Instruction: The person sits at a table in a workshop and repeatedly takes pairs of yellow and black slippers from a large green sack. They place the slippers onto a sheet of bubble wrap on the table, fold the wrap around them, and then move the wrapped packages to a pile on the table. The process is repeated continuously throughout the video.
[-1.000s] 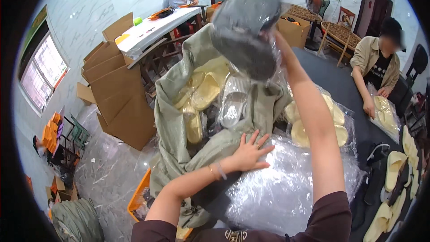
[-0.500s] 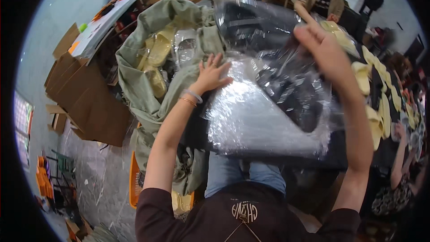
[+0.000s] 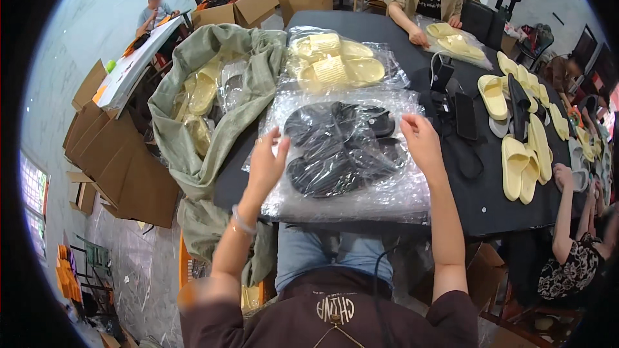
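A clear plastic bag of black slippers (image 3: 342, 145) lies flat on the dark table (image 3: 477, 203) in front of me. My left hand (image 3: 267, 161) rests on the bag's left edge, fingers spread. On the bag's upper right edge sits my right hand (image 3: 420, 138), fingers loosely bent on the plastic. Just beyond lies another clear bag holding yellow slippers (image 3: 332, 61). A large green sack (image 3: 213, 96) with more bagged yellow slippers hangs open at the table's left.
Loose yellow slippers (image 3: 519, 161) lie along the right of the table beside a phone on a stand (image 3: 442, 74). A person across the table handles yellow slippers; another person's arm (image 3: 564, 212) reaches in at right. Cardboard boxes (image 3: 122, 161) stand on the left.
The bag of black slippers came down from overhead and now lies flat on the table. Both hands moved to its side edges.
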Demonstrator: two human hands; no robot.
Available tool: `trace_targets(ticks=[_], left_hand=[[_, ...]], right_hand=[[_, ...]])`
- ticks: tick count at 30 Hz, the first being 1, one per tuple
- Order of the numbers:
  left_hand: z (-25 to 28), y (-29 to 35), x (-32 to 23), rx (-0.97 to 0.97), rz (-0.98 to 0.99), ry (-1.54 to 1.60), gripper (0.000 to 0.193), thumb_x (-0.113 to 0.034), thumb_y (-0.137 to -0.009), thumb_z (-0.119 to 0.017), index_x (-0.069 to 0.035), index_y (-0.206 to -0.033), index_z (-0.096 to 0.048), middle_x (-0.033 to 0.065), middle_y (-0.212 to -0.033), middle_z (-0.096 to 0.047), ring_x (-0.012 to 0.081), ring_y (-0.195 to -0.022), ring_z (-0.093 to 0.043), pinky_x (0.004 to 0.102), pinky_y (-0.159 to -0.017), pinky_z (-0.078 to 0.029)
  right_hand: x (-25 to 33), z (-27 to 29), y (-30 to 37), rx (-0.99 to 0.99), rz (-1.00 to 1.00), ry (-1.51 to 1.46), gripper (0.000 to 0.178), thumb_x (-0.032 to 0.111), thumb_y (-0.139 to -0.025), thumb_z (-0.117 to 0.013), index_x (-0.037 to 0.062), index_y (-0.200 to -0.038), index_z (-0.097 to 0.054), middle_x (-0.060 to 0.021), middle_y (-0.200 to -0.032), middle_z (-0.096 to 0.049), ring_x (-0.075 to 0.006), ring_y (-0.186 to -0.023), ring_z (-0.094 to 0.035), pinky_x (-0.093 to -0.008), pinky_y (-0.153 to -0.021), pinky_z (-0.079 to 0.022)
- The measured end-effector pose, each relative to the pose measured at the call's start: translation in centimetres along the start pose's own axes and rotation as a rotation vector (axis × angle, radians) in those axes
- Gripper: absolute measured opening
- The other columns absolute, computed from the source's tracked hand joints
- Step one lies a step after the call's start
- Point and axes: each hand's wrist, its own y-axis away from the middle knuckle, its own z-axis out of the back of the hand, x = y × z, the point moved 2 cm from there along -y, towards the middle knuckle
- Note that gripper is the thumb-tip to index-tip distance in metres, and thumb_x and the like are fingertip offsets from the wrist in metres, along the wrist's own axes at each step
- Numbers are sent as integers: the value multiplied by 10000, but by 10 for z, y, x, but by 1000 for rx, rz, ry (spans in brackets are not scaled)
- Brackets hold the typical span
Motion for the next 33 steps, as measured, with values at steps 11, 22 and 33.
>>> trace_targets(ticks=[11,22,33], left_hand=[[-55,35,2,137,93,-76,433,-294,-1004,-328,-58,-1337,-474,116,-1394,-458,242,-1319,-390,410,-1051,-276],[-57,39,13,113,62,-162,454,-282,-988,-378,5,-1337,-428,186,-1413,-403,312,-1300,-388,410,-1050,-296],[-32,41,6,-151,221,237,229,-165,-944,-505,-2,-1080,-591,145,-1013,-562,236,-847,-553,339,-741,-452]], right_hand=[[16,-22,20,411,51,288,344,388,-814,-642,81,-966,-673,-84,-834,-685,-300,-801,-641,-421,-692,-464],[9,74,43,198,-389,-374,263,173,-924,-515,-26,-1066,-611,-116,-966,-669,-148,-755,-635,-279,-656,-498],[7,7,-47,1074,155,-91,534,316,-841,-664,95,-1301,-508,-75,-1304,-554,-212,-943,-628,-335,-736,-511]])
